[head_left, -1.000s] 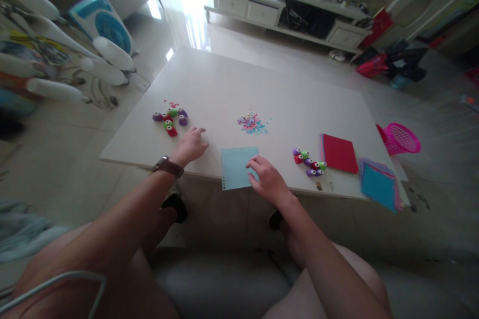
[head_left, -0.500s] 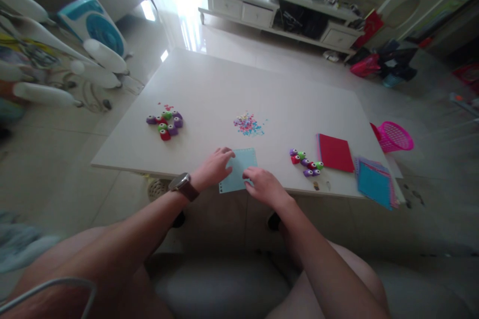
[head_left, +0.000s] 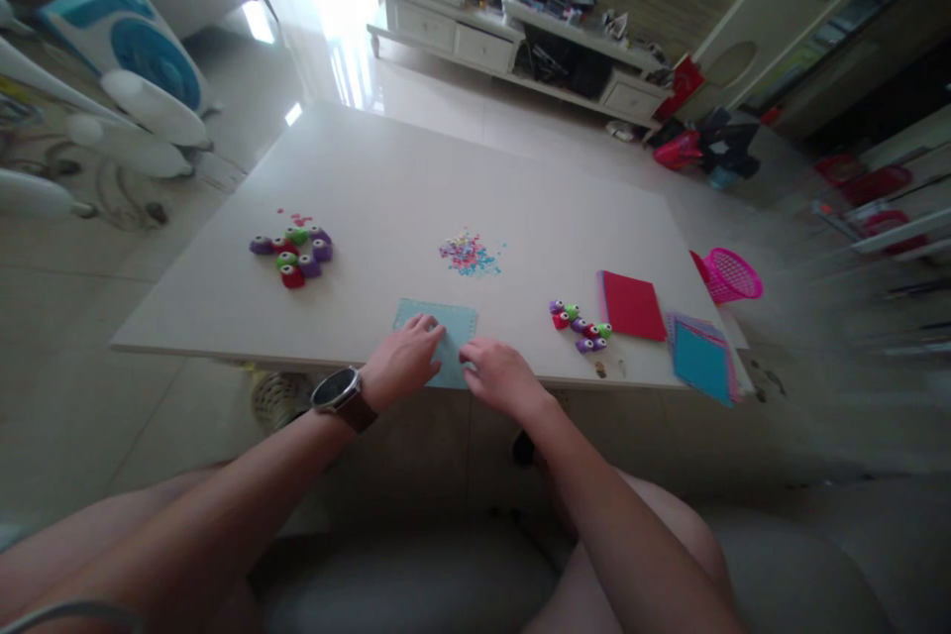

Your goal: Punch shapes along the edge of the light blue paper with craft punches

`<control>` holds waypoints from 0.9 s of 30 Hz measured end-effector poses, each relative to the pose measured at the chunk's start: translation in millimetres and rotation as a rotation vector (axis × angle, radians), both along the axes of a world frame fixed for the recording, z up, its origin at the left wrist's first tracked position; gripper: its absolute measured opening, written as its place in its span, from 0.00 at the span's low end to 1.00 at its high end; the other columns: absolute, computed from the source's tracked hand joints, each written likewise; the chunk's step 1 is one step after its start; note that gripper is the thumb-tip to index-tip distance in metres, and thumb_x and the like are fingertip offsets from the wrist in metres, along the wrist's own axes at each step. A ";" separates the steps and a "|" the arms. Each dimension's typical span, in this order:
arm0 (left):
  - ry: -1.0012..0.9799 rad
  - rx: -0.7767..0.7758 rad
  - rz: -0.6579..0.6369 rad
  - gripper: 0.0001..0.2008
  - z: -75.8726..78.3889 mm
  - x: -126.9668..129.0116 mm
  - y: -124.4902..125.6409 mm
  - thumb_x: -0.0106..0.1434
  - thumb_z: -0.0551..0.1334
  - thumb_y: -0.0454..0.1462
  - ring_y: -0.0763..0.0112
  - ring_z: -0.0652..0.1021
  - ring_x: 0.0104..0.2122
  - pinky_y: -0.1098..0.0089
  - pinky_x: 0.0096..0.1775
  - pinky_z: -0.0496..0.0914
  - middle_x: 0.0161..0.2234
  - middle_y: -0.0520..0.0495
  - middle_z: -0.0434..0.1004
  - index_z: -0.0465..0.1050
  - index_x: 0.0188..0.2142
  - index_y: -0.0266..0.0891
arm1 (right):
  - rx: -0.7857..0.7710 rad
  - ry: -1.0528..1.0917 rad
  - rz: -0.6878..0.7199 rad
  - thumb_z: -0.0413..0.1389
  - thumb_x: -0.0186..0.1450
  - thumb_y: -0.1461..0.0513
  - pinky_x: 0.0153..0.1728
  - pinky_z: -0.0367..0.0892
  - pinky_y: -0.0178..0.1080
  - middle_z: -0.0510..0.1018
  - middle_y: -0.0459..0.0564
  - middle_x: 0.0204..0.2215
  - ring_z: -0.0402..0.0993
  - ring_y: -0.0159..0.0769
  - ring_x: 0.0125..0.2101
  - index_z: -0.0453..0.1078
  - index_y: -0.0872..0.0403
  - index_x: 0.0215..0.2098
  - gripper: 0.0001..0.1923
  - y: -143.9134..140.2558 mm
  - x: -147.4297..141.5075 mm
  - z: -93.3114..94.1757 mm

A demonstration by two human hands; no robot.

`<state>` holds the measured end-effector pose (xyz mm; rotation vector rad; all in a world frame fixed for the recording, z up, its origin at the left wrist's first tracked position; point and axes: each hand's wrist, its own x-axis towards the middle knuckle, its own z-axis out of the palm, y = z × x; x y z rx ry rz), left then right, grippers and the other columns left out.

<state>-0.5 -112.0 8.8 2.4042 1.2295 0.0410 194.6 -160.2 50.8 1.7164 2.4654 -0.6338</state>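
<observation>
A light blue sheet of paper (head_left: 453, 319) with small cut-outs along its edges lies at the table's near edge. My left hand (head_left: 407, 357), wearing a watch, rests over its left part with fingers spread. My right hand (head_left: 501, 376) is at the sheet's right edge, fingers curled and thumb below them, apparently gripping it. Behind the sheet is a heap of tiny coloured paper bits (head_left: 470, 254). Several red, green and purple craft punches (head_left: 583, 327) stand to the right, and another group of punches (head_left: 297, 258) to the left. My hands cover the sheet's lower part.
A red stack of paper (head_left: 633, 305) and a fan of blue and pink sheets (head_left: 702, 362) lie on the white table (head_left: 371, 178) at the right. Beyond that end stands a pink basket (head_left: 734, 275). A blue-and-white fan (head_left: 138, 45) is at far left.
The sheet has turned, so its far edge now runs nearly level. My left hand covers more of it. The whole view has also swung to the right.
</observation>
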 end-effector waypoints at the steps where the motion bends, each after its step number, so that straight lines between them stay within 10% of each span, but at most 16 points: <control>1: 0.001 0.013 0.004 0.19 -1.8 0.7 -1.4 0.65 0.64 0.34 0.48 0.72 0.64 0.53 0.62 0.71 0.61 0.35 0.73 0.74 0.56 0.40 | 0.012 0.002 -0.022 0.56 0.72 0.64 0.47 0.69 0.40 0.81 0.52 0.44 0.77 0.41 0.47 0.75 0.51 0.43 0.06 0.5 2.2 -0.1; 14: 0.022 -0.043 0.003 0.27 -5.6 2.5 -3.4 0.66 0.63 0.36 0.38 0.63 0.71 0.40 0.66 0.66 0.71 0.37 0.65 0.72 0.65 0.45 | 0.099 -0.198 -0.612 0.58 0.71 0.57 0.67 0.61 0.59 0.61 0.74 0.70 0.62 0.62 0.68 0.68 0.64 0.64 0.28 28.1 92.6 -13.2; 27: 0.103 -0.079 -0.034 0.25 17.1 -3.2 -9.1 0.67 0.63 0.35 0.37 0.63 0.70 0.39 0.62 0.71 0.72 0.35 0.63 0.72 0.64 0.41 | 0.014 -0.386 -0.783 0.52 0.73 0.52 0.65 0.61 0.57 0.70 0.67 0.63 0.65 0.58 0.64 0.70 0.59 0.61 0.25 36.4 123.2 -20.7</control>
